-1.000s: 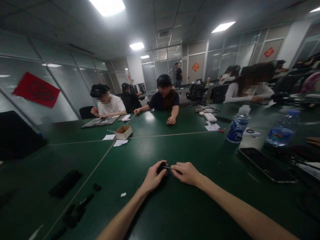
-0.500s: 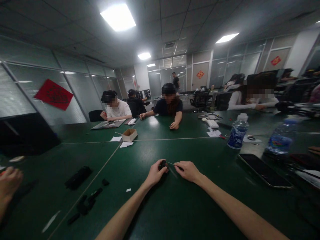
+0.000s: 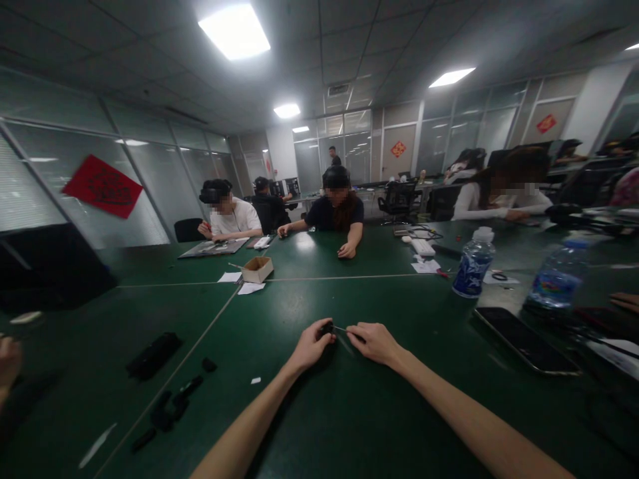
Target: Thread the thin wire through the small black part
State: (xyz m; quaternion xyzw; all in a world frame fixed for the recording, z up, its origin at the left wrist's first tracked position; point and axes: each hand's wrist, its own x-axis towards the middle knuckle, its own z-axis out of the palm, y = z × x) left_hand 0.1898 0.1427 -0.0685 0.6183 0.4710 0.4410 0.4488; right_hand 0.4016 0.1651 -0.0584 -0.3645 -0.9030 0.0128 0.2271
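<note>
At frame centre, left hand [image 3: 310,344] pinches one black part [image 3: 327,328]; right hand [image 3: 374,342] pinches one thin tool [image 3: 341,328]; two bottles [image 3: 472,263] at right.

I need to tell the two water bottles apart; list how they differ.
The nearer bottle has a blue cap and a multicoloured label; the farther bottle has a white cap and a blue patterned label. The nearer bottle looks blurred at the frame's right, the farther one sharp. Both stand upright on the green table.

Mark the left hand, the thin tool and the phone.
left hand [image 3: 310,346], head view, back of the hand.
thin tool [image 3: 341,328], head view, its bare shaft.
phone [image 3: 524,340], head view, dark screen.
</note>
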